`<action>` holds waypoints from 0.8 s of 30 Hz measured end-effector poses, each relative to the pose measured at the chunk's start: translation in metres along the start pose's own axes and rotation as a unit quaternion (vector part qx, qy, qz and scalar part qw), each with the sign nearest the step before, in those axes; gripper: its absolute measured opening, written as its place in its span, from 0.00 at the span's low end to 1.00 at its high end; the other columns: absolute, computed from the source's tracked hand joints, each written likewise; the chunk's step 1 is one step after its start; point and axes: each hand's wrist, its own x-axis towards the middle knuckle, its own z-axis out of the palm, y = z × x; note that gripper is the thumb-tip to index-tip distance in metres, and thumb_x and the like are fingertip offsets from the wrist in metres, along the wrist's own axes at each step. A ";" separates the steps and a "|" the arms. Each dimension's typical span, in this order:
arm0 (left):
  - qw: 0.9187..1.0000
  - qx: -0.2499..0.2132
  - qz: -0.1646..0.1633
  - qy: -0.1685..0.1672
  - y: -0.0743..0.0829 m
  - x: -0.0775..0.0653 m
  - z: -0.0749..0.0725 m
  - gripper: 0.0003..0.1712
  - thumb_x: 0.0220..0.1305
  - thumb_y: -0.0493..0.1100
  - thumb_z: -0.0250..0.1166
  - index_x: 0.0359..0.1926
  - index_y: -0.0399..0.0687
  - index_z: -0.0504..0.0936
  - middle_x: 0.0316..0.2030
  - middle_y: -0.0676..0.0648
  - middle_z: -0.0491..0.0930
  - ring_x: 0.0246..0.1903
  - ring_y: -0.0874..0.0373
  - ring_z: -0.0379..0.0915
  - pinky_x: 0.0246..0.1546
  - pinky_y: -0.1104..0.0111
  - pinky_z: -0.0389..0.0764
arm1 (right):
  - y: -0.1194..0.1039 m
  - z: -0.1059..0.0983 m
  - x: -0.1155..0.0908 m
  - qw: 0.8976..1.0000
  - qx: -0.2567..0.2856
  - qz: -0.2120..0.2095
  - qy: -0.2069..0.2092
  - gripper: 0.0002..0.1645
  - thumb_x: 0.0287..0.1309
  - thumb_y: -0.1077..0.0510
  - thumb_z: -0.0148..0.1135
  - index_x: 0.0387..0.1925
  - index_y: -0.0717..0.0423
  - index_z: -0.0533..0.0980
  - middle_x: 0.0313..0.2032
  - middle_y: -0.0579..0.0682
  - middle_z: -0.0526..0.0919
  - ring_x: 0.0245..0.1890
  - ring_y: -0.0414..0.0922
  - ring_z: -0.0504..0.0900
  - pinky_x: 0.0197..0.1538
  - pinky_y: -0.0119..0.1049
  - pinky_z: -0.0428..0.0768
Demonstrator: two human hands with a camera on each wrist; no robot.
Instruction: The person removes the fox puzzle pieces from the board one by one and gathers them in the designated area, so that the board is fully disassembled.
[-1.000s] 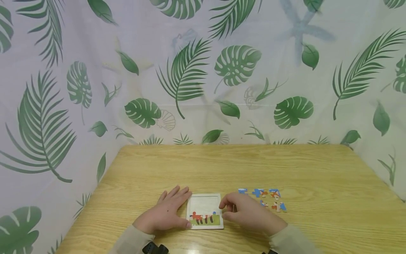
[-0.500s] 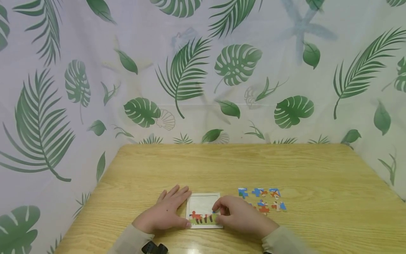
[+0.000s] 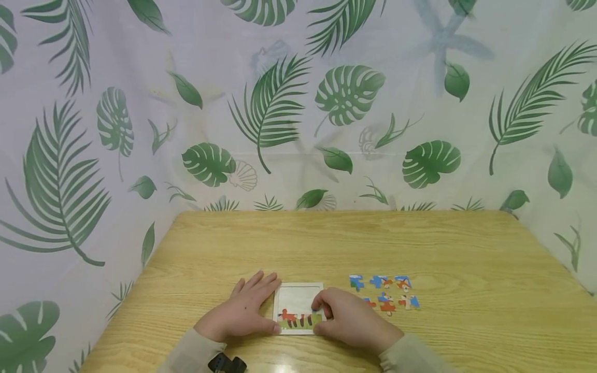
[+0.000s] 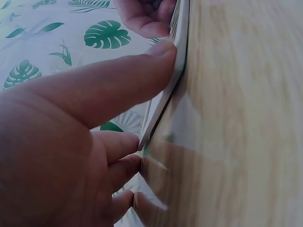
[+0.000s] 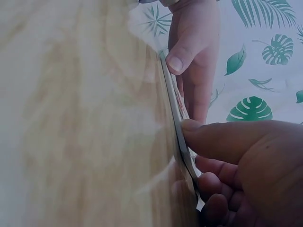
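A white puzzle tray (image 3: 298,286) lies on the table, with a row of joined pieces (image 3: 296,322), red above and green below, along its near side. My left hand (image 3: 247,311) rests flat at the tray's left side, fingers spread and straight, thumb at the near left corner. In the left wrist view that thumb (image 4: 161,56) touches the tray's rim. My right hand (image 3: 350,316) is over the tray's near right corner. Its thumb and curled forefinger pinch a green puzzle piece (image 3: 317,318) there, partly hidden by the fingers. The right thumb (image 5: 203,132) lies at the rim in the right wrist view.
Several loose puzzle pieces, among them a blue and green one (image 3: 356,281) and a red and blue one (image 3: 386,300), lie in two rows right of the tray. The wooden table (image 3: 298,243) meets a leaf-printed cloth (image 3: 289,191) at the back.
My right hand has moved left from beside the tray onto the piece at its near right corner, uncovering more of the loose pieces. The left hand has stayed in place.
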 end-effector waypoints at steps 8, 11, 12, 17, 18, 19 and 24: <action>1.000 -0.001 0.016 0.001 0.001 0.000 0.000 0.55 0.55 0.63 0.73 0.79 0.55 0.60 0.79 0.43 0.49 0.78 0.39 0.33 0.70 0.35 0.32 | 0.000 0.001 0.001 1.000 -0.003 0.011 -0.003 0.18 0.50 0.49 0.76 0.42 0.47 0.80 0.24 0.41 0.72 0.23 0.35 0.68 0.31 0.33 0.71; 0.999 0.011 0.036 -0.006 0.001 -0.001 -0.001 0.47 0.56 0.61 0.73 0.76 0.66 0.66 0.79 0.41 0.46 0.77 0.38 0.33 0.69 0.33 0.33 | 0.000 0.000 0.001 1.000 -0.002 0.015 -0.003 0.18 0.51 0.49 0.76 0.41 0.48 0.81 0.24 0.41 0.73 0.23 0.36 0.68 0.31 0.33 0.70; 0.999 0.016 0.044 -0.010 0.001 -0.001 -0.001 0.44 0.56 0.60 0.74 0.74 0.69 0.69 0.79 0.41 0.45 0.77 0.38 0.32 0.69 0.33 0.34 | -0.001 0.000 0.001 1.000 -0.001 0.016 -0.004 0.18 0.51 0.49 0.76 0.41 0.48 0.81 0.24 0.41 0.73 0.23 0.36 0.68 0.31 0.33 0.70; 0.996 0.020 0.078 -0.042 0.001 -0.004 -0.004 0.33 0.59 0.55 0.72 0.66 0.75 0.77 0.80 0.45 0.44 0.78 0.42 0.31 0.70 0.34 0.32 | -0.001 0.001 0.001 1.000 -0.004 0.014 -0.004 0.18 0.51 0.49 0.76 0.41 0.48 0.81 0.24 0.41 0.73 0.23 0.36 0.68 0.30 0.33 0.70; 0.995 0.019 0.081 -0.048 0.001 -0.004 -0.004 0.31 0.60 0.55 0.72 0.66 0.75 0.78 0.80 0.46 0.44 0.78 0.42 0.31 0.70 0.35 0.32 | -0.001 0.001 0.001 1.000 -0.005 0.013 -0.004 0.18 0.51 0.49 0.76 0.41 0.48 0.80 0.24 0.41 0.72 0.23 0.36 0.68 0.30 0.33 0.70; 0.995 0.017 0.082 -0.056 0.001 -0.005 -0.005 0.30 0.61 0.55 0.71 0.65 0.76 0.78 0.80 0.46 0.44 0.78 0.42 0.30 0.70 0.35 0.31 | -0.001 0.001 0.001 1.000 -0.005 0.012 -0.004 0.18 0.51 0.49 0.76 0.41 0.48 0.80 0.24 0.41 0.72 0.23 0.36 0.68 0.30 0.33 0.70; 0.993 0.006 0.083 -0.081 0.001 -0.005 -0.006 0.30 0.63 0.57 0.69 0.66 0.77 0.77 0.80 0.45 0.41 0.78 0.43 0.28 0.70 0.36 0.30 | -0.002 0.001 0.001 1.000 -0.008 0.011 -0.002 0.18 0.50 0.50 0.76 0.42 0.49 0.80 0.25 0.41 0.73 0.23 0.36 0.68 0.30 0.33 0.70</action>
